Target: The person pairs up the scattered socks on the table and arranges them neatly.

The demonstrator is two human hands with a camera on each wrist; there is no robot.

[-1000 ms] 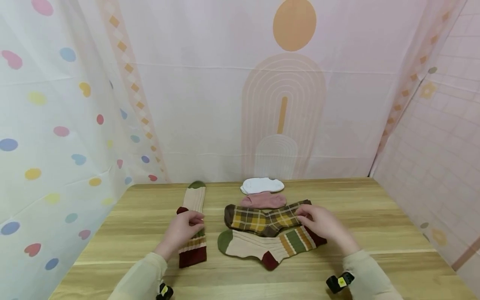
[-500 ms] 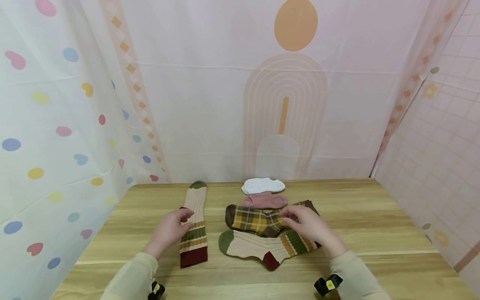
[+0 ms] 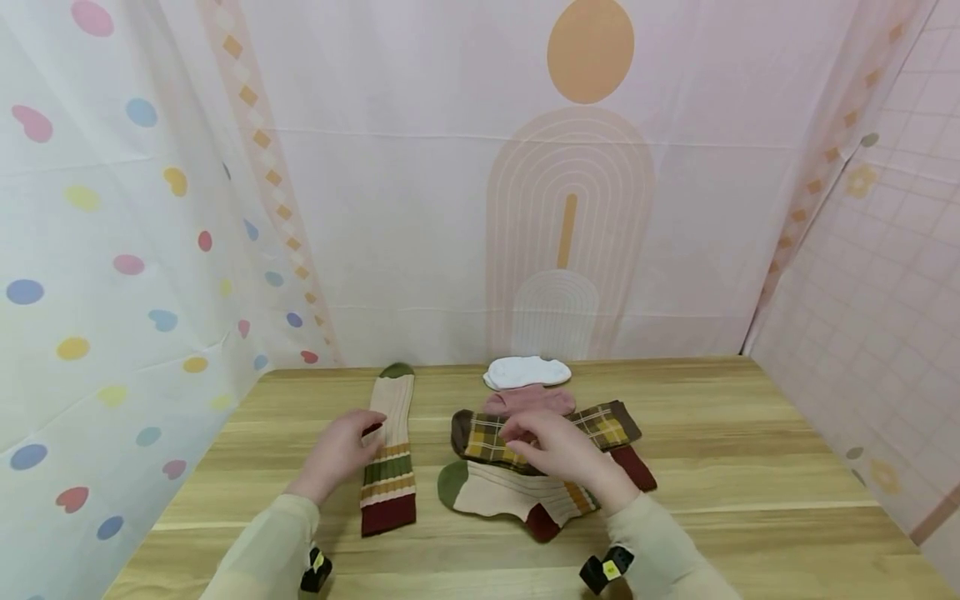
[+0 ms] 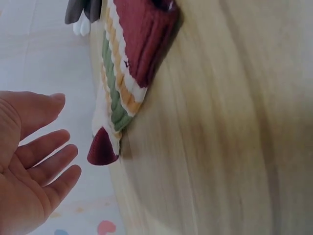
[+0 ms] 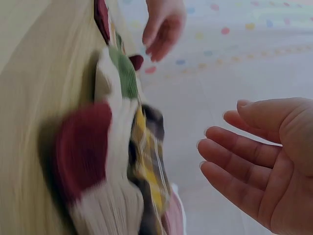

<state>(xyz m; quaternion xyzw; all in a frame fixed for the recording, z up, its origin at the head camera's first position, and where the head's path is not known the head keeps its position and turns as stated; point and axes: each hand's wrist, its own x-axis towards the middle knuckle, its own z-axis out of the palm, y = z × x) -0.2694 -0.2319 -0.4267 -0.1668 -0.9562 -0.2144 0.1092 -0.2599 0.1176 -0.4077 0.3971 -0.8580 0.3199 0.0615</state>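
In the head view, a cream ribbed sock [image 3: 388, 468] with striped bands and a maroon cuff lies lengthwise at the left. My left hand [image 3: 341, 450] hovers beside it, fingers relaxed, holding nothing. In the left wrist view this hand [image 4: 34, 161] shows its bare palm near the sock [image 4: 117, 83]. Right of it, a matching cream sock [image 3: 498, 492] lies sideways below a brown and yellow plaid sock [image 3: 487, 435]. Over these two hovers my right hand [image 3: 562, 454], loosely spread and bare-palmed in the right wrist view, covering their middle parts in the head view.
Behind the plaid sock lie a pink sock [image 3: 528, 400] and a white low-cut sock [image 3: 527, 372], near the back edge of the wooden table [image 3: 720, 433]. Patterned cloth curtains [image 3: 405, 208] rise along the back and both sides.
My right hand has moved left, from the cuffs of the right-hand socks to over their middle. The left hand has drawn slightly left off the striped sock. The socks lie nearly unmoved.
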